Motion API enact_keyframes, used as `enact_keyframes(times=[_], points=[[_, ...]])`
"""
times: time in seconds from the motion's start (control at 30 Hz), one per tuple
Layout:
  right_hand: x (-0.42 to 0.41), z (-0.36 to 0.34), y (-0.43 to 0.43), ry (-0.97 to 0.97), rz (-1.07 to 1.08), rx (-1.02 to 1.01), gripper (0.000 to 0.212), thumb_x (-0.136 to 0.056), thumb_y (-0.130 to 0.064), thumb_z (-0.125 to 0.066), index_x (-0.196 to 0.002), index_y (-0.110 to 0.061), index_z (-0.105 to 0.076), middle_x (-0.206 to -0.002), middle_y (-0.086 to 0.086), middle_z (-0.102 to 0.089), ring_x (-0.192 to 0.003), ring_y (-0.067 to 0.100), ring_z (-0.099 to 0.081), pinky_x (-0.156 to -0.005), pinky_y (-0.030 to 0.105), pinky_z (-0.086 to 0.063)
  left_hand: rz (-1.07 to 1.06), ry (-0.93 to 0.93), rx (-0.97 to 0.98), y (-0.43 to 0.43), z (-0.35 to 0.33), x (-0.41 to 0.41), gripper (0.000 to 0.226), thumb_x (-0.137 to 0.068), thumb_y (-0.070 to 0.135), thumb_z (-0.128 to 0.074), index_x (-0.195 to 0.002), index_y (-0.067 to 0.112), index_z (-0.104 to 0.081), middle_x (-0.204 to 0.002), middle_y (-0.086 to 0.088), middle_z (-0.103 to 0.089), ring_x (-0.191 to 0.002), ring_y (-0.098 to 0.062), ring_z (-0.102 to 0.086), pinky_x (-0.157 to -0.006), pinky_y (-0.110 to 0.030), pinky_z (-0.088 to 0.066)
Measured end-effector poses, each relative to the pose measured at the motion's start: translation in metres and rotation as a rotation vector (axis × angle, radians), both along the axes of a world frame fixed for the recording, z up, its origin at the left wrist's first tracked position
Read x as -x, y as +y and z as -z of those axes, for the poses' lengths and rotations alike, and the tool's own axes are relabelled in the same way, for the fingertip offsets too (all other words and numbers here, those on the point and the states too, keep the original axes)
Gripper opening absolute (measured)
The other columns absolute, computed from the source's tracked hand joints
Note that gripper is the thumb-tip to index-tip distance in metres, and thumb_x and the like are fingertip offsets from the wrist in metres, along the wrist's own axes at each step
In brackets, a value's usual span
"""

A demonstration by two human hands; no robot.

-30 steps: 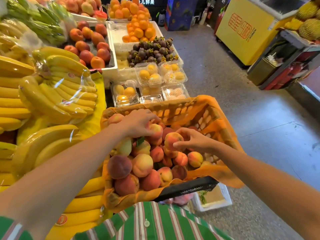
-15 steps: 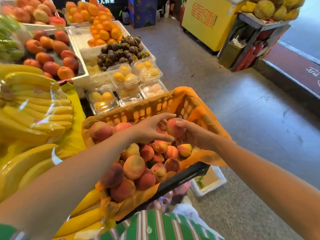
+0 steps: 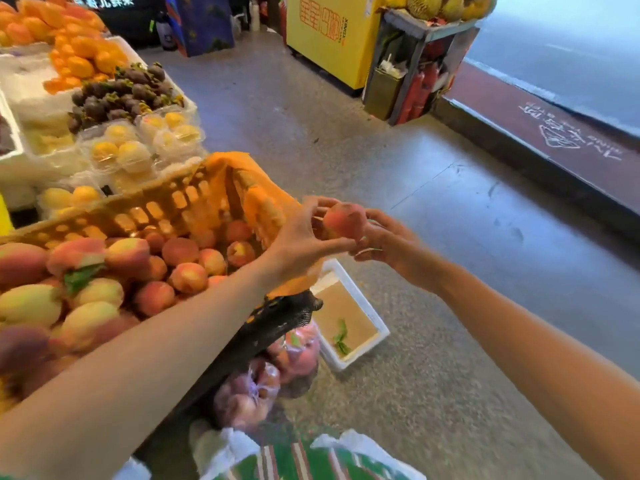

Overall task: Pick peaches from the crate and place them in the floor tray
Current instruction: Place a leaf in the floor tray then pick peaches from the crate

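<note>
Market floor, white tray [image 3: 360,303] below — peach [image 3: 344,220] grasped between left hand [image 3: 300,242], right hand [image 3: 388,242]

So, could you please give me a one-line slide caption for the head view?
Both hands hold one peach beyond the crate, above the white floor tray.

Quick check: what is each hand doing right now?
Left hand: closed on the peach.
Right hand: closed on the same peach.
</note>
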State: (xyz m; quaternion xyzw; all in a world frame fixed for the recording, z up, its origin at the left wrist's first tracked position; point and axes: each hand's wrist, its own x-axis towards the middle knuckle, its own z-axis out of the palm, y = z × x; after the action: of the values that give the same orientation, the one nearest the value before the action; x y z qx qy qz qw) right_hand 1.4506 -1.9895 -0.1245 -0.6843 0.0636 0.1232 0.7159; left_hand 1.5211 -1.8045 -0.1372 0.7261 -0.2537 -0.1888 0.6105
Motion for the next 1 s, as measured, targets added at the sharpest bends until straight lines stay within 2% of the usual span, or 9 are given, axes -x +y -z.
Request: enact_keyframes(times=[0.07, 0.17, 0.33, 0.5, 0.6, 0.67, 0.8, 0.9, 1.0], points=[[0.023, 0.003, -0.034, -0.028, 0.041, 0.057, 0.066, -0.072, -0.036, -0.074, -0.129, -0.016, -0.049, -0.117, 0.007, -0.063, -0.100, 0.023, -0.065, -0.086, 0.037, -0.055, 0.011, -0.038, -0.019, -0.045, 0.002, 0.019, 0.073, -0.056, 0.040, -0.085, -0.118, 0.018, -0.052, -0.107, -0.004, -0.064, -0.092, -0.013, -0.065, -0.077, -0.024, -0.054], [0.050, 0.019, -0.078, -0.010, 0.119, 0.087, 0.063, -0.072, -0.023, -0.078, -0.127, -0.015, -0.049, -0.123, 0.012, -0.059, -0.105, 0.027, -0.065, -0.081, 0.036, -0.056, 0.060, -0.040, -0.039, -0.099, 0.013, 0.048, 0.075, -0.057, 0.045, -0.082, -0.118, 0.015, -0.052, -0.107, -0.006, -0.065, -0.091, -0.017, -0.066, -0.076, -0.027, -0.054], [0.092, 0.058, -0.134, 0.121, 0.274, 0.108, 0.062, -0.068, -0.024, -0.082, -0.121, -0.013, -0.052, -0.119, 0.016, -0.061, -0.093, 0.026, -0.066, -0.072, 0.032, -0.056, 0.188, 0.053, -0.128, -0.158, 0.051, 0.081, 0.069, -0.065, 0.032, -0.079, -0.123, 0.012, -0.048, -0.104, -0.003, -0.063, -0.086, -0.016, -0.063, -0.077, -0.032, -0.054], [0.111, 0.112, -0.169, 0.256, 0.346, 0.153, 0.050, -0.079, -0.020, -0.078, -0.121, -0.013, -0.052, -0.106, 0.007, -0.064, -0.079, 0.015, -0.064, -0.067, 0.025, -0.053, 0.251, 0.084, -0.348, -0.186, 0.117, 0.081, 0.059, -0.069, 0.051, -0.067, -0.119, 0.022, -0.054, -0.108, -0.002, -0.064, -0.093, -0.017, -0.063, -0.083, -0.037, -0.054], [0.110, 0.162, -0.182, 0.335, 0.387, 0.166, 0.052, -0.079, -0.025, -0.079, -0.121, -0.012, -0.052, -0.098, 0.003, -0.065, -0.074, 0.011, -0.063, -0.063, 0.021, -0.051, 0.246, 0.094, -0.515, -0.196, 0.176, 0.071, 0.032, -0.084, 0.029, -0.067, -0.113, 0.018, -0.061, -0.110, -0.006, -0.065, -0.094, -0.018, -0.062, -0.088, -0.040, -0.051], [0.105, 0.209, -0.190, 0.366, 0.415, 0.190, 0.053, -0.074, -0.033, -0.082, -0.117, -0.017, -0.055, -0.097, 0.001, -0.067, -0.077, 0.012, -0.064, -0.067, 0.026, -0.052, 0.241, 0.099, -0.629, -0.199, 0.225, 0.064, 0.025, -0.088, 0.018, -0.063, -0.112, 0.014, -0.063, -0.112, -0.008, -0.064, -0.098, -0.020, -0.059, -0.088, -0.033, -0.048], [0.092, 0.320, -0.201, 0.405, 0.431, 0.253, 0.050, -0.067, -0.041, -0.085, -0.107, -0.026, -0.059, -0.102, 0.001, -0.070, -0.092, 0.016, -0.068, -0.084, 0.039, -0.055, 0.217, 0.150, -0.811, -0.197, 0.342, 0.051, 0.028, -0.088, 0.016, -0.061, -0.115, 0.012, -0.064, -0.118, -0.007, -0.064, -0.108, -0.022, -0.057, -0.089, -0.029, -0.042], [0.079, 0.405, -0.204, 0.432, 0.399, 0.307, 0.052, -0.067, -0.039, -0.086, -0.109, -0.023, -0.060, -0.102, 0.001, -0.071, -0.094, 0.017, -0.068, -0.084, 0.035, -0.056, 0.233, 0.184, -0.905, -0.193, 0.436, 0.047, 0.034, -0.088, 0.020, -0.061, -0.121, 0.014, -0.061, -0.125, -0.010, -0.061, -0.116, -0.027, -0.054, -0.096, -0.036, -0.043], [0.066, 0.491, -0.204, 0.422, 0.324, 0.385, 0.052, -0.069, -0.038, -0.084, -0.113, -0.019, -0.063, -0.099, -0.006, -0.065, -0.090, 0.010, -0.064, -0.079, 0.021, -0.052, 0.287, 0.151, -0.986, -0.189, 0.526, 0.045, 0.042, -0.090, 0.019, -0.059, -0.131, 0.013, -0.054, -0.131, -0.016, -0.054, -0.123, -0.033, -0.047, -0.100, -0.037, -0.037]])
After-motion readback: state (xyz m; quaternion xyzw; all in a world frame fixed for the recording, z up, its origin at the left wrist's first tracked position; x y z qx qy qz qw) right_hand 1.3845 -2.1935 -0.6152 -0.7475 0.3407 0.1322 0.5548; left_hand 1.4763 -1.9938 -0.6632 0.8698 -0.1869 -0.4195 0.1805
